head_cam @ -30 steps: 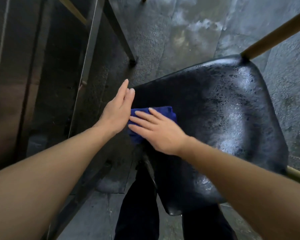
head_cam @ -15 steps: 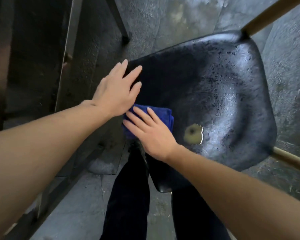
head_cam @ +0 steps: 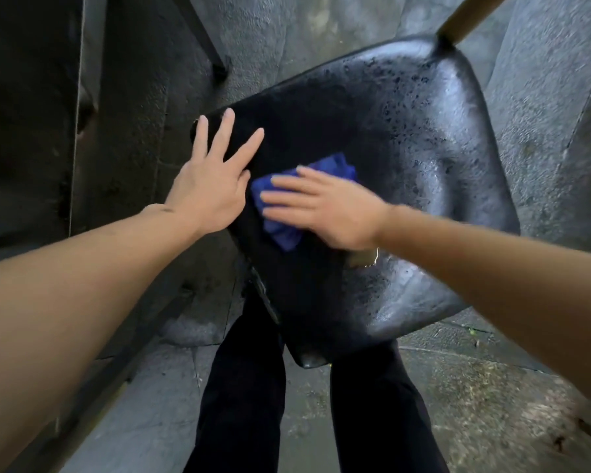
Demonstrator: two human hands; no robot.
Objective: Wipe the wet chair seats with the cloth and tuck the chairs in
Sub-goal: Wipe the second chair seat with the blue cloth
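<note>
Both arms are bare, with no sleeves showing; the left hand (head_cam: 209, 196) and the right hand (head_cam: 325, 208) have no rings, no watch and no gloves; the two legs wear long black trousers (head_cam: 239, 387), plain and dark.

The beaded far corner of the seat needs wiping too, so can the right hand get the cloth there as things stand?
Probably yes. The right hand presses the cloth flat on the seat, and nothing lies between it and the far corner. The left hand rests off to the side.
</note>
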